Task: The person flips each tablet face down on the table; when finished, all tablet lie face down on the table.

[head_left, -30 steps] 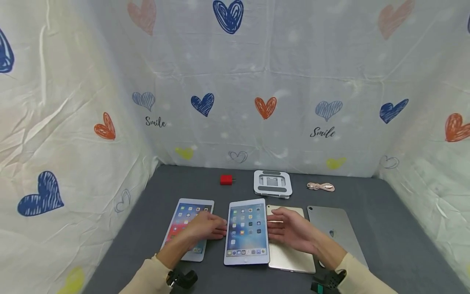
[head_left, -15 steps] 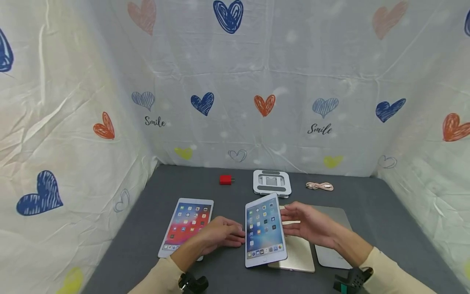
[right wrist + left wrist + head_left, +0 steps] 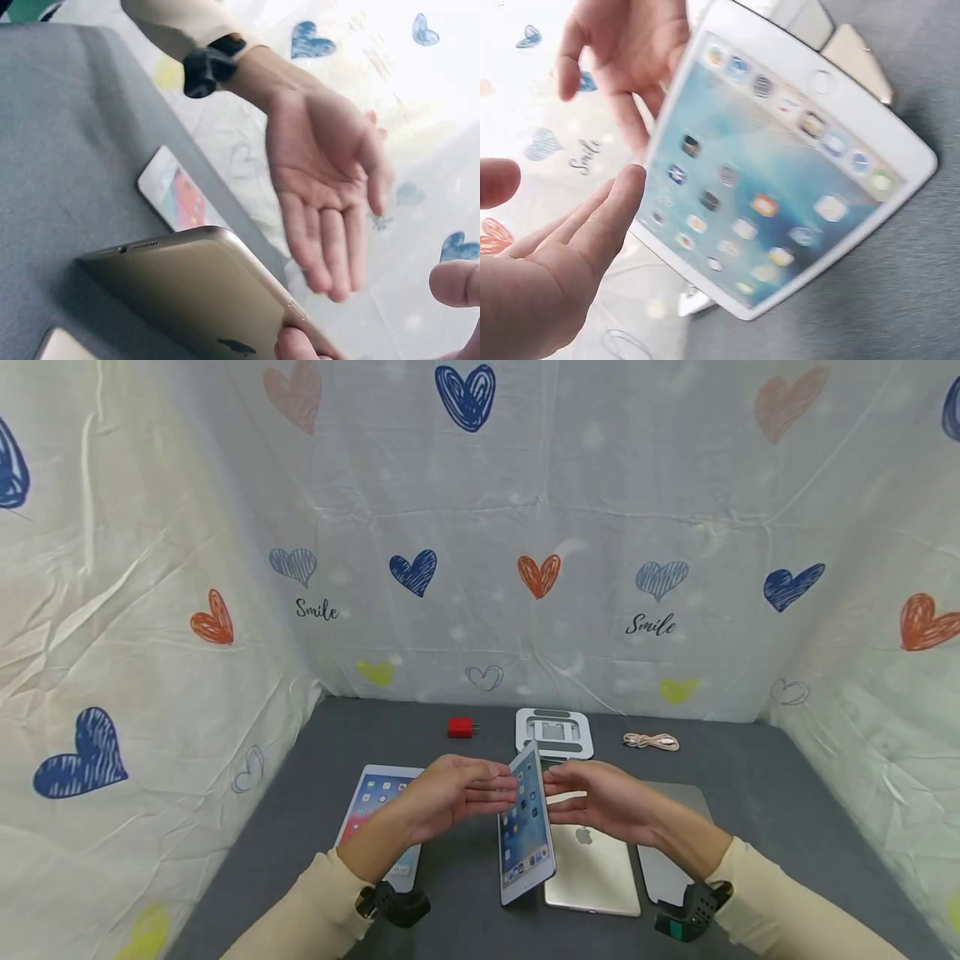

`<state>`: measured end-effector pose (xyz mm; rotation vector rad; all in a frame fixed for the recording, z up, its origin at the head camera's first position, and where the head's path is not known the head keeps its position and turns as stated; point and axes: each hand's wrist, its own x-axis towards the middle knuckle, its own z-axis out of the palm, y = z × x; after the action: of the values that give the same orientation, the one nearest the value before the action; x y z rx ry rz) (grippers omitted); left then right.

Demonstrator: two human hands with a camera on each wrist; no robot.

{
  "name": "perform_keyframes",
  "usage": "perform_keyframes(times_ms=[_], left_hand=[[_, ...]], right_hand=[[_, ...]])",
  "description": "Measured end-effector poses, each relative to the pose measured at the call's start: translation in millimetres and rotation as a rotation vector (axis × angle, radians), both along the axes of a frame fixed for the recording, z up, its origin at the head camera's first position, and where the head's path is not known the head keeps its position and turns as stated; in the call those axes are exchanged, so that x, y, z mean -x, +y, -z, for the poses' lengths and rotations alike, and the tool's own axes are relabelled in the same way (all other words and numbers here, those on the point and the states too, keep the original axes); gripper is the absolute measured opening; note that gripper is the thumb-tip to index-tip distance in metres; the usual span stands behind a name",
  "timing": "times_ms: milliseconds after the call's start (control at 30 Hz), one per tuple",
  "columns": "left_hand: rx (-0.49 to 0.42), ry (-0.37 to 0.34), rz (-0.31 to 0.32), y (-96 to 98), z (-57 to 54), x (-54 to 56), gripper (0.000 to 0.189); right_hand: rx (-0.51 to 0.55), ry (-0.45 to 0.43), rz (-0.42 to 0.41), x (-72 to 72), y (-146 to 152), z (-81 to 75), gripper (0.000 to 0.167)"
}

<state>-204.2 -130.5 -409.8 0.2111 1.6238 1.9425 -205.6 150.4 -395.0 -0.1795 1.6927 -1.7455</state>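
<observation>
Tilted tablet (image 3: 527, 831) flanked by left hand (image 3: 453, 793) and right hand (image 3: 600, 797). Second tablet (image 3: 373, 792) laid left, third tablet (image 3: 591, 875) right, fourth tablet (image 3: 663, 870) further right. Lined up left-to-right, far side of the counter (image 3: 772, 827): charger (image 3: 461, 727), stand (image 3: 553, 746), cable (image 3: 651, 742).

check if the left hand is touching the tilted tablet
Apart. The right wrist view shows pale cloth in the gap between the left hand and the edge of the tilted tablet.

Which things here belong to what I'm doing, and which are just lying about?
In use:
tilted blue-screened white-framed tablet
left hand
right hand

Lying about:
flat pinkish-screened white-framed tablet
face-down gold tablet
face-down grey tablet
red plug charger
white-and-grey rectangular frame
coiled beige cable
</observation>
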Motion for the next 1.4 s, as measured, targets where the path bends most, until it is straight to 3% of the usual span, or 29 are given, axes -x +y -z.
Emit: perform_keyframes(times_ms=[167,500,800,933,1133,1400], left_hand=[[-0.009,-0.004,0.009,-3.2,-11.0,2.1,0.051],[0.015,0.003,0.019,-10.8,-17.4,3.9,0.051],[0.049,-0.011,-0.062,-28.3,-15.3,0.2,0.05],[0.069,-0.014,-0.108,-37.2,-13.5,-2.6,0.05],[0.094,-0.007,-0.119,-50.8,-10.1,-6.2,0.053],[0.123,-0.058,-0.187,-66.5,1.1,-11.1,0.055]], right_hand=[[-0.001,0.002,-0.012,1.0,-10.0,-3.2,0.056],[0.017,-0.006,-0.003,2.9,-31.3,-5.1,0.051],[0.044,-0.003,-0.026,1.6,-52.1,-1.1,0.054],[0.049,0.001,-0.046,1.7,-59.2,5.3,0.057],[0.056,0.003,-0.063,3.1,-67.1,21.4,0.06],[0.043,-0.06,0.023,1.7,-67.1,48.1,0.056]])
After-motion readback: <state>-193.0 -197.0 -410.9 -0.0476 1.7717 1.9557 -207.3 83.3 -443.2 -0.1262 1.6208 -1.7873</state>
